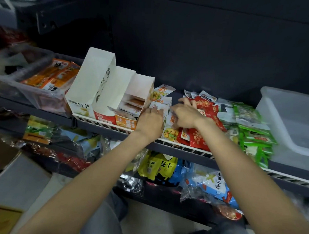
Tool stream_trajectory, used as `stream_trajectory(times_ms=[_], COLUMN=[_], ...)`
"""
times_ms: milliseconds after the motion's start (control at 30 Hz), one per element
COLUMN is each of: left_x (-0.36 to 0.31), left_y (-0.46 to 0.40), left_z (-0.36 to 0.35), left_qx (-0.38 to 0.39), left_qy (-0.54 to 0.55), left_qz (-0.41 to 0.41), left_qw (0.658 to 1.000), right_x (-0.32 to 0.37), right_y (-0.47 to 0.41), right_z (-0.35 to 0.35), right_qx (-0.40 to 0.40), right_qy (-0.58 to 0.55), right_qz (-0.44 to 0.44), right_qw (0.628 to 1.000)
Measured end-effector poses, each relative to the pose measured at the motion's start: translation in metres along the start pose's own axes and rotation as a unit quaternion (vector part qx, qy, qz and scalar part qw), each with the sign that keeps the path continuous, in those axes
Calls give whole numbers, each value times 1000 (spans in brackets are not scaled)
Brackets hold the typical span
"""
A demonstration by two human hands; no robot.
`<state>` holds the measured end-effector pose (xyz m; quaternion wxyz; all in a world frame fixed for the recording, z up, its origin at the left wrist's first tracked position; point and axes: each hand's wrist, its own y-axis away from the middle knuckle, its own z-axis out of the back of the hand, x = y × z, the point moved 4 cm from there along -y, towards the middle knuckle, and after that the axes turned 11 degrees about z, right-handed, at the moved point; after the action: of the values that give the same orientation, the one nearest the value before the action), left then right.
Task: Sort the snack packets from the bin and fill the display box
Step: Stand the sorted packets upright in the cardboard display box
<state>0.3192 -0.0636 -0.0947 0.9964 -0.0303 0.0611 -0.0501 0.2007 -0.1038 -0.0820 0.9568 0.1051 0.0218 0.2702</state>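
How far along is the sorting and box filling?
Roughly midway. Done: the clear plastic bin on the right looks emptied, and the orange-fronted cardboard display box already holds a few packets. In hand: the left hand and right hand work the white-and-orange packets. Left: the red packets and green packets.

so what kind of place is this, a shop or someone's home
Most likely a small shop or its stockroom. A dark shelf with a white wire front rail holds open cardboard display boxes, loose red snack packets sorted beside green ones, and more bagged snacks fill the shelf below.
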Motion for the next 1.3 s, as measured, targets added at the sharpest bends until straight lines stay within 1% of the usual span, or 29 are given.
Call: stream_trajectory(times_ms=[100,167,233,267,300,367,433,467,567,667,767,900,967,1033,1100,1133,1167,1200,1233,1300], left_x=[4,5,4,4,4,5,6,6,5,7,11,10,16,31,54,66,77,87,94,103], left_y=[-3,-3,-2,-3,-4,-6,-7,-7,-1,6,18,42,43,34,17,7,-3,-13,-21,-36], left_z=[-9,-14,-15,-15,-13,-11,-8,-6,-1,13,35,82,104,119,126,127,126,124,121,114], left_qx=[8,29,50,51,46,25,-1,-18,-71,-108,-136,-192,-167,-131,-116,-109,-100,-92,-86,-75], left_qy=[-62,-52,-13,9,30,62,83,82,54,113,224,350,431,501,546,569,593,612,621,614], left_qz=[-14,-19,-7,9,28,54,66,68,58,56,45,-1,-9,-6,25,43,56,64,67,65], left_qw=[998,998,999,999,998,996,994,994,994,986,964,917,887,855,830,814,797,783,776,783], right_x=[-9,-17,-23,-24,-26,-30,-35,-36,-38,-37,-34,-33,-28,-21,-13,-8,-2,4,9,16], right_y=[-20,-28,-29,-28,-26,-22,-16,-12,-7,-3,0,3,7,13,18,19,20,20,20,21], right_z=[-4,-7,-9,-8,-7,-1,3,4,2,6,11,20,20,16,8,3,-3,-7,-11,-18], right_qx=[99,139,143,124,88,-21,-137,-175,-241,-292,-313,-345,-340,-336,-327,-311,-291,-272,-255,-241], right_qy=[3,-18,-35,-38,-38,-39,-84,-121,-193,-284,-375,-410,-447,-520,-581,-598,-605,-600,-589,-574], right_qz=[-3,-19,-25,-24,-24,-16,-2,4,18,28,22,-7,-20,-34,-53,-61,-65,-67,-70,-72], right_qw=[995,990,989,991,995,999,987,977,951,913,872,845,827,785,743,737,739,750,763,779])
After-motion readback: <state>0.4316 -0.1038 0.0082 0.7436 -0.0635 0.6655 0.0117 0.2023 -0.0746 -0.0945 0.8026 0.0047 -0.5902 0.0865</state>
